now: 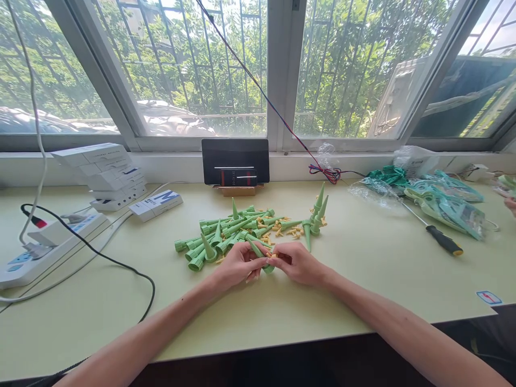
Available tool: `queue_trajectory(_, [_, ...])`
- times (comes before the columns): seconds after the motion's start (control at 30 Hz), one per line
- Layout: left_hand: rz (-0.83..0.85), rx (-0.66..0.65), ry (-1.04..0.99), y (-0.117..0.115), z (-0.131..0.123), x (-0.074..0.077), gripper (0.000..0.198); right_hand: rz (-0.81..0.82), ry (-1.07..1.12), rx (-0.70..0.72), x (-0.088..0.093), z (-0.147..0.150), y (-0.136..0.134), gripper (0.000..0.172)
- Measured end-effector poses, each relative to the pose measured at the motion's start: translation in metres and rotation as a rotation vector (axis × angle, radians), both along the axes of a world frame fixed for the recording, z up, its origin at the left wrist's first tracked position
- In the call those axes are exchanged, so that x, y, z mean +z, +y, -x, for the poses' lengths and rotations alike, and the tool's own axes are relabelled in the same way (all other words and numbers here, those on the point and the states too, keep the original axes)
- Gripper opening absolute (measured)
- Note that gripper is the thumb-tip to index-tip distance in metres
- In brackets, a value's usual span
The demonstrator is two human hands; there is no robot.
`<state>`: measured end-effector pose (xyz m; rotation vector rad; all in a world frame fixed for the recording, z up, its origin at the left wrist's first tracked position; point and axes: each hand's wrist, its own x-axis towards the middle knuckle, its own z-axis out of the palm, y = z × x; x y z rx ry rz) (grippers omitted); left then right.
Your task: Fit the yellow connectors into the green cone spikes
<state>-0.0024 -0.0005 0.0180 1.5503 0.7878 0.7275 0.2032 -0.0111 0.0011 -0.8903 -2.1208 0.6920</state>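
My left hand (237, 264) is closed around a green plastic plant-watering spike (255, 248), its pointed end tilted up and to the left. Fingers of my right hand (297, 262) pinch a small yellow plastic piece (273, 256) against the spike, near its wide end. Whether the piece sits inside the spike is hidden by my fingertips. Just beyond my hands lies a heap of similar green spikes (234, 228), with small yellow pieces (296, 233) scattered among them. To the right of the heap, several spikes (318, 215) stand together, some bearing yellow pieces.
A screwdriver (443, 240) and bagged green parts (447, 201) lie on the right. At the back stands a dark tablet (236, 156) with a phone before it. White boxes (113, 174), a power strip (52, 247) and loose cables occupy the left. Another person's hand (510, 204) shows at the right edge.
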Motion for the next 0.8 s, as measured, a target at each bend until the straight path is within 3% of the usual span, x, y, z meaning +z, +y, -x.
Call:
queue_trajectory(0.3, [0.022, 0.035, -0.045, 0.002, 0.001, -0.002, 0.041, -0.003, 0.007, -0.014, 0.002, 0.000, 0.000, 0.033])
queue_trajectory(0.63, [0.062, 0.013, -0.137, 0.007, 0.000, -0.011, 0.041, -0.121, -0.060, -0.053, -0.002, 0.005, -0.001, 0.032])
queue_trajectory(0.8, [0.051, 0.005, -0.138, 0.005, -0.001, -0.007, 0.035, -0.152, -0.055, -0.049, -0.002, 0.007, -0.003, 0.034])
